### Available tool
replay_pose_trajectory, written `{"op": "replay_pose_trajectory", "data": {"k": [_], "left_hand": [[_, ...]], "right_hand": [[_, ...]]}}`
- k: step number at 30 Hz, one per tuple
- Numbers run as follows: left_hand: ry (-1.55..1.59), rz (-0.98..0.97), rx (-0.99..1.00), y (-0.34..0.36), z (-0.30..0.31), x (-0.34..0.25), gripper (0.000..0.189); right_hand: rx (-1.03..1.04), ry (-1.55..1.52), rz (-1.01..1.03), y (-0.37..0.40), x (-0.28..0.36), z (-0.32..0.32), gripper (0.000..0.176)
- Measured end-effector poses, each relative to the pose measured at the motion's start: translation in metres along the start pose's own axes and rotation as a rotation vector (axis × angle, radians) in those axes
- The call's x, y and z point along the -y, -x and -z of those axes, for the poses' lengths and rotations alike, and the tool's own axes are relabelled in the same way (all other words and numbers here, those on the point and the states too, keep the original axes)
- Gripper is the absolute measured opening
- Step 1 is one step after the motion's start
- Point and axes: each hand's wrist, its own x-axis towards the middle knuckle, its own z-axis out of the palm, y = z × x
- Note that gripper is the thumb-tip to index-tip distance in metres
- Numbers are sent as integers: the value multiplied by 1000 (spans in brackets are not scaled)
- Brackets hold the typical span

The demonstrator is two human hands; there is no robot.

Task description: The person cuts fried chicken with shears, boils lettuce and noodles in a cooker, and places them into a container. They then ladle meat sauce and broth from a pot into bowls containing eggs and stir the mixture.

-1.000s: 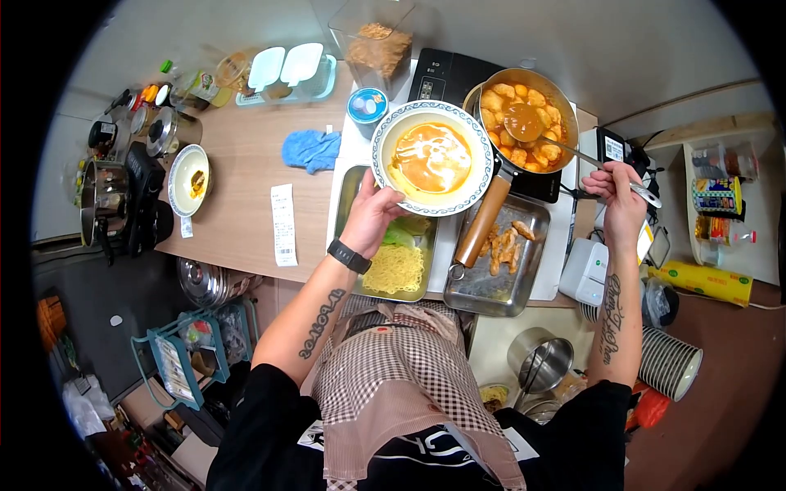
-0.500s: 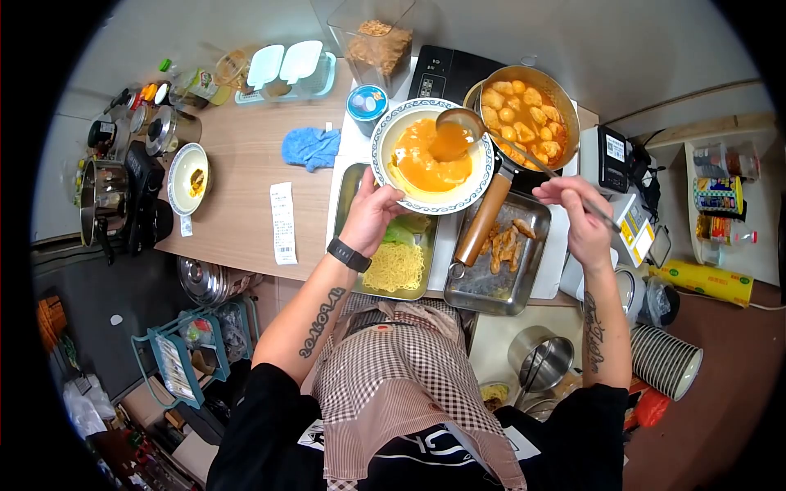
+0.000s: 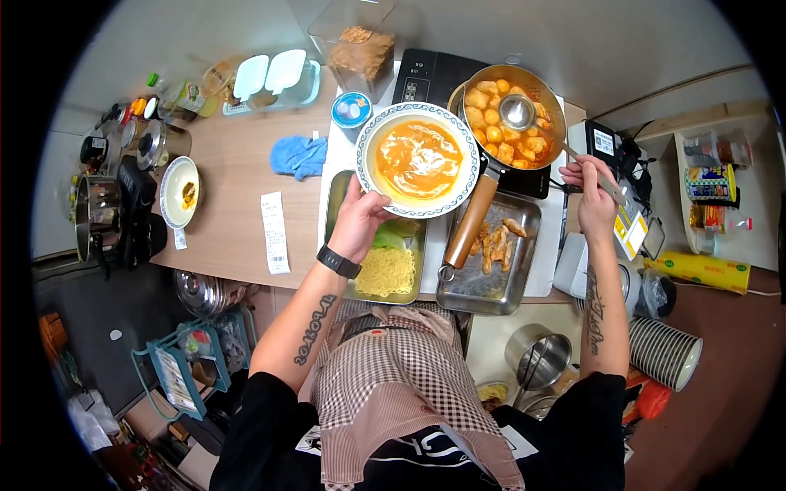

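My left hand (image 3: 360, 219) grips the near-left rim of a patterned bowl (image 3: 370, 137) that holds orange soup (image 3: 417, 159). Closed around the handle of a metal ladle (image 3: 517, 112) is my right hand (image 3: 595, 196); the ladle's bowl sits in the pot, over the food. The pot (image 3: 558, 94), with a wooden handle (image 3: 476, 214), contains orange broth and several round pieces. Beneath the patterned bowl, a steel tray (image 3: 419, 278) holds yellow noodles (image 3: 385, 272) and green leaves. Browned meat strips (image 3: 494, 245) lie in a second steel tray (image 3: 524, 282).
A black induction cooker (image 3: 417, 74) stands under the pot. Left of the bowl are a blue-lidded tub (image 3: 350, 110), a blue cloth (image 3: 299, 157), a paper receipt (image 3: 276, 233) and a smaller bowl (image 3: 180, 192). A stack of bowls (image 3: 667, 353) is at the lower right.
The ladle has moved right, from over the patterned bowl into the pot. My right hand has shifted slightly right. The bowl stays in my left hand.
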Motion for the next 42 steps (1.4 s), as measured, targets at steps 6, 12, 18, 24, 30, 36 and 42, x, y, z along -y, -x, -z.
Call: {"op": "replay_pose_trajectory", "data": {"k": [6,12,18,24,30,36,42], "left_hand": [[-8,4,1,-1,-1,-1,56],[-14,5,4,0,-1,-1,58],[-14,7,7,0,1,-1,59],[-8,-13,-17,0,-2,0,54],[-24,-11,-15,-1,0,0,56],[-22,-12,-14,0,-1,0,57],[-17,-15,-5,0,-1,0,57]], "right_hand": [[-28,-101,-155,-11,-4,4,27],[-43,-122,-182,-16,-3,11,26],[-9,-64,-109,-11,12,17,24],[53,101,33,-9,7,7,23],[-2,-16,-50,-16,-10,2,24],[-20,-73,-81,-17,-1,12,24],[35,171,69,-10,6,10,22]]}}
